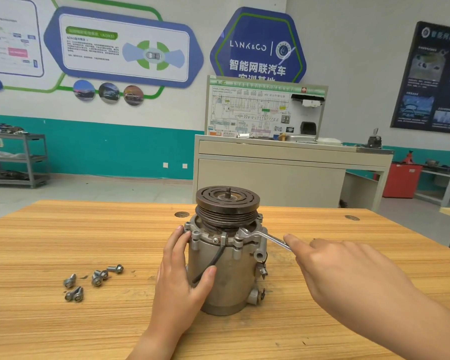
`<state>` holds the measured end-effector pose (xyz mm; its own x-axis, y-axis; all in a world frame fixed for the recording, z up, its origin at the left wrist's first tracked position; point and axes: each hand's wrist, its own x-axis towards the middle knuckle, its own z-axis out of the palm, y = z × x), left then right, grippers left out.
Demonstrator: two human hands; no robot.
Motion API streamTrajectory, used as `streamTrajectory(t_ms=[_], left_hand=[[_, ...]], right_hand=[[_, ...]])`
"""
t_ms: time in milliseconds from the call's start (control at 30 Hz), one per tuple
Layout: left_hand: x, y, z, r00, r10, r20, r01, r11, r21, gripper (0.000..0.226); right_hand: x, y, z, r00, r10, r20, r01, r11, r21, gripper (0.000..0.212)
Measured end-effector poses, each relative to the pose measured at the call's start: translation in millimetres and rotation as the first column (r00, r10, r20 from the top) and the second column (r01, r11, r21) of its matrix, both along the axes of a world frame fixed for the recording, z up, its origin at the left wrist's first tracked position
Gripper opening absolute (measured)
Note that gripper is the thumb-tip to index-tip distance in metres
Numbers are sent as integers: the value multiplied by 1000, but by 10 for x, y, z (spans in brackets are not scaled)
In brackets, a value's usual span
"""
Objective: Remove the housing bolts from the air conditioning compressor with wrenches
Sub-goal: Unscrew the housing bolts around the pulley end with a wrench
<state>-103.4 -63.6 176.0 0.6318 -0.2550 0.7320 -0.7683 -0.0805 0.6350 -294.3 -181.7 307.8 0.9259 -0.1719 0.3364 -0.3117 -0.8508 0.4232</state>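
Wall [348, 35]: white above, teal band below, two sockets [165, 165] low in the band.
Wall displays: blue-and-green information panel [125, 45]; blue hexagonal sign [257, 45]; dark poster [434, 79] on the right.
Floor [89, 190]: pale grey, smooth.
Furniture: wood-grain table [63, 242] in the foreground; grey metal shelf trolley [24, 159] at left; beige cabinet bench [270, 178] carrying an upright wiring-diagram board [257, 110]; red cabinet [400, 180] beyond it.
Light: even, soft.

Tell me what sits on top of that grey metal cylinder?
A dark grooved pulley with a short threaded stud at its centre crowns the compressor. Whatever lies beneath the pulley is hidden.
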Motion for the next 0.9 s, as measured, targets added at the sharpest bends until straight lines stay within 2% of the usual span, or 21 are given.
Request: streamTrajectory(t_ms=[267,433,533,633,733,900], left_hand=[[-11,10,25,1000,-19,0,19,1000,11,61],[15,5,3,1000,-12,9,12,1000,5,67],[7,10,16,1000,-6,-14,6,1000,25,74],[4,15,15,1000,-3,-20,4,999,32,78],[17,5,10,1000,7,-17,-6,999,32,79],[10,3,11,1000,4,-15,-3,999,37,77]], right_hand=[[125,379,151,968,-23,-251,12,999,-46,65],[159,383,255,948,-27,-317,-30,984,-174,54],[181,189,405,967,-65,-246,-10,956,-294,40],[303,-58,443,987,-78,-142,21,931,-365,37],[540,-314,385,995,-72,-74,43,943,-331,35],[876,-496,173,997,71,13,-64,953,-297,27]])
